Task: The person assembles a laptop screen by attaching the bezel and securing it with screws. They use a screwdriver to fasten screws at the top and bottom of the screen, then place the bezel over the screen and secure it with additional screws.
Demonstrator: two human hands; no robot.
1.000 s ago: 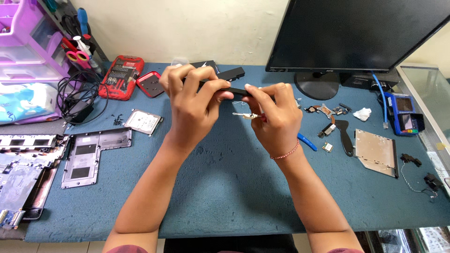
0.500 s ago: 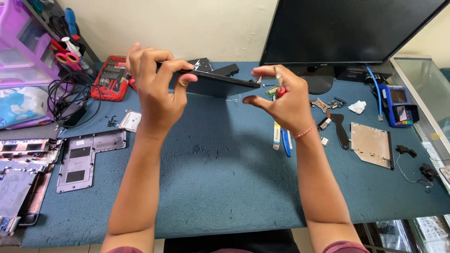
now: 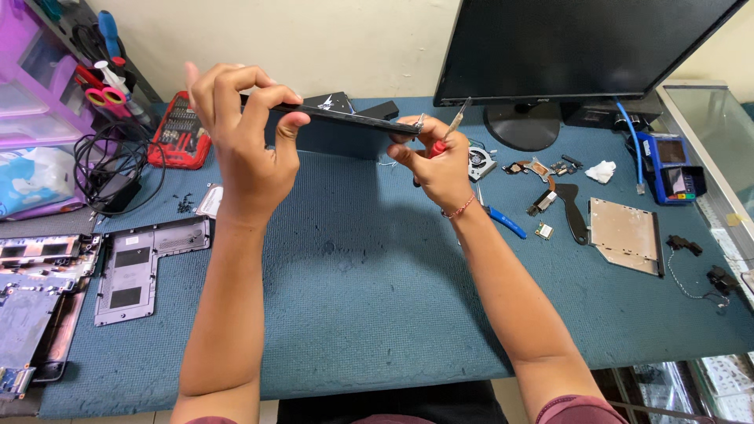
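I hold a long, flat black laptop part (image 3: 353, 118) level above the blue mat, seen nearly edge-on. My left hand (image 3: 243, 141) pinches its left end between thumb and fingers. My right hand (image 3: 432, 161) supports its right end and also grips a red-handled screwdriver (image 3: 449, 132), whose metal shaft points up and to the right past the part's end.
A monitor (image 3: 581, 47) stands at the back right. Loose parts lie to the right: a fan (image 3: 479, 161), a metal drive caddy (image 3: 624, 235), a blue-handled tool (image 3: 503, 221). On the left are a grey cover panel (image 3: 145, 263), a dismantled laptop base (image 3: 27, 298), a red bit set (image 3: 177, 133) and cables (image 3: 114, 169).
Both hands have lifted the black part higher and spread apart to its ends. The part has turned flat and edge-on. The screwdriver in my right hand now points upward.
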